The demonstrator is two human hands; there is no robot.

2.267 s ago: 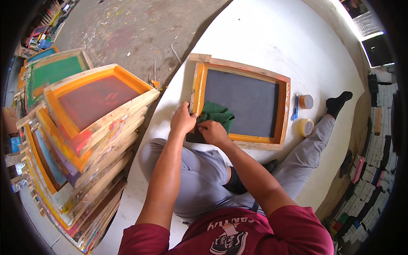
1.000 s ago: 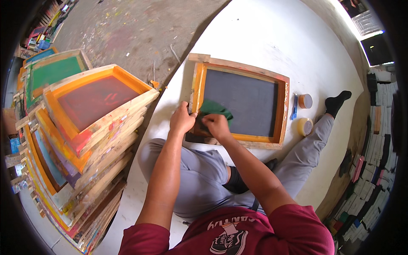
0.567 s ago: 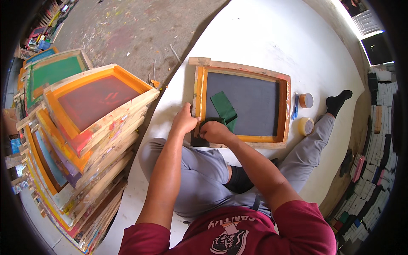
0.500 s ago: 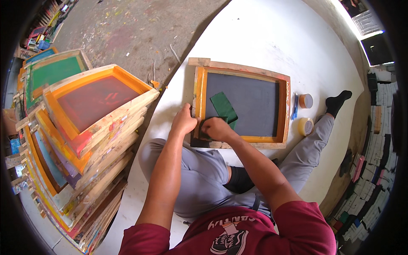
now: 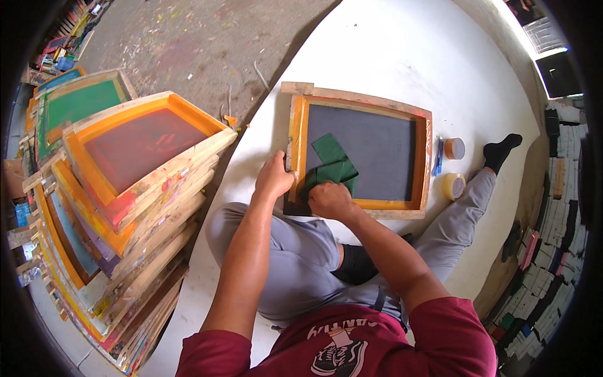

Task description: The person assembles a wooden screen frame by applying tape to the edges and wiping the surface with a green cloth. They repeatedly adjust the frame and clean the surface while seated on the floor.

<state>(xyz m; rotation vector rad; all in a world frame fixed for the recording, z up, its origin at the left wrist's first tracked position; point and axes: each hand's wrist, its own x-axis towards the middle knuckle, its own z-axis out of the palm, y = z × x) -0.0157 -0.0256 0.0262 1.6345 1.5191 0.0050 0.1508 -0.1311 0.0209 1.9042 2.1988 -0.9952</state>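
A wooden screen printing frame (image 5: 359, 105) with a dark grey mesh lies in front of me on a white surface. My left hand (image 5: 274, 178) grips its left edge near the lower corner, the thumb over the wood. Inside the frame, at the near left, my right hand (image 5: 331, 200) is closed on a dark green cloth (image 5: 334, 158). The cloth lies crumpled on the mesh, one flap stretching up and left. Part of it is hidden under my right fingers.
Right of the frame are a blue cutter knife (image 5: 438, 157), a brown tape roll (image 5: 454, 149) and a clear yellowish tape roll (image 5: 453, 186). A tall stack of paint-stained screen frames (image 5: 182, 160) stands at the left. My black-socked foot (image 5: 502, 151) rests beyond the tapes.
My right hand has moved slightly right from the frame's near left corner, bunching the green cloth with it. My left hand keeps its hold on the frame edge.
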